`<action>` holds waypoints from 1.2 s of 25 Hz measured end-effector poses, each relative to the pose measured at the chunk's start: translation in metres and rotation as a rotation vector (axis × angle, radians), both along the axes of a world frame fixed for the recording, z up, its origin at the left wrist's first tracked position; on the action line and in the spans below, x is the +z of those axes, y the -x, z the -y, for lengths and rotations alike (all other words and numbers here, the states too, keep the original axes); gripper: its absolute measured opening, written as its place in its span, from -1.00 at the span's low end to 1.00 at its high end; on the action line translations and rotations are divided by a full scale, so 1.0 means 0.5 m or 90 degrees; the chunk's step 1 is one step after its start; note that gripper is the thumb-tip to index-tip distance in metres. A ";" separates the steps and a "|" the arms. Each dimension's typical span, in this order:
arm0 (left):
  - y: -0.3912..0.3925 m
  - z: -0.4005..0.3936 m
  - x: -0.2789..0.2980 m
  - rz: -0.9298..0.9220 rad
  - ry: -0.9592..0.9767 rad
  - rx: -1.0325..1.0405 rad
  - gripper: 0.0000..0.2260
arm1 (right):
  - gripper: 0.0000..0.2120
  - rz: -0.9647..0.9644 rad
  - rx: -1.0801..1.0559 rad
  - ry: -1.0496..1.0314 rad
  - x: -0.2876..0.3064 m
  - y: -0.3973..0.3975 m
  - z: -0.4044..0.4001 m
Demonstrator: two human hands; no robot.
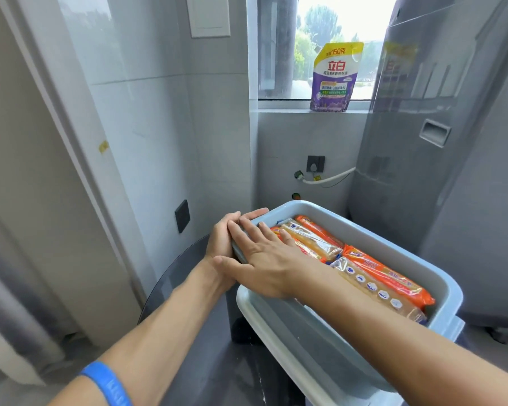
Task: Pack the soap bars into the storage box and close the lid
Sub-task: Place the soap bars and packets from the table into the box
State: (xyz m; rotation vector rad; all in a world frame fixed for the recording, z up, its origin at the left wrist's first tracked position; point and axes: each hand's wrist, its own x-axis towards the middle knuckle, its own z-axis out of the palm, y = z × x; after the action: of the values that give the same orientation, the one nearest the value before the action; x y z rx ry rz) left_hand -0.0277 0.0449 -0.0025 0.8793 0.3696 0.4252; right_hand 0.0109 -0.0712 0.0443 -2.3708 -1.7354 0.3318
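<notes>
A pale blue storage box [364, 230] sits tilted at the centre right, with no lid on top. Several soap bars [384, 273] in orange and clear wrappers lie packed in rows inside it. My left hand [220, 238] grips the box's left end, its fingers wrapped along the outer wall near the far corner. My right hand [264, 265] lies flat across the same end, fingers straight, resting over the rim, the nearest soap bars and partly over my left hand. A whitish translucent rim [247, 306] shows under the box; I cannot tell whether it is the lid.
The box stands over a dark round table [194, 288]. A grey washing machine [437, 171] stands close on the right. A purple detergent pouch [335, 77] sits on the window sill behind. Tiled walls close in at the left and back.
</notes>
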 end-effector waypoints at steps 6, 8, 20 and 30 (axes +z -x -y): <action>0.037 0.027 0.022 -0.083 -0.124 0.024 -0.66 | -0.49 -0.342 0.002 -0.074 0.021 -0.062 0.036; 0.071 0.039 0.026 -0.143 -0.230 -0.006 -0.65 | -0.46 -0.320 -0.026 -0.077 0.024 -0.092 0.055; 0.073 0.099 0.017 -0.200 -0.170 0.162 -0.75 | -0.65 -0.157 -0.214 -0.252 0.057 -0.178 0.129; -0.004 0.094 0.040 -0.255 -0.119 0.306 -0.91 | -0.71 -0.157 -0.332 0.048 0.066 -0.254 0.225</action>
State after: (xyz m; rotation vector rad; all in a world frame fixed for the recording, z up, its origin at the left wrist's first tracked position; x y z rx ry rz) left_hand -0.0256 -0.0022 0.0175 1.0603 0.9315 0.7360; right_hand 0.1381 -0.1838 0.0771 -2.5869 -0.9701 0.5777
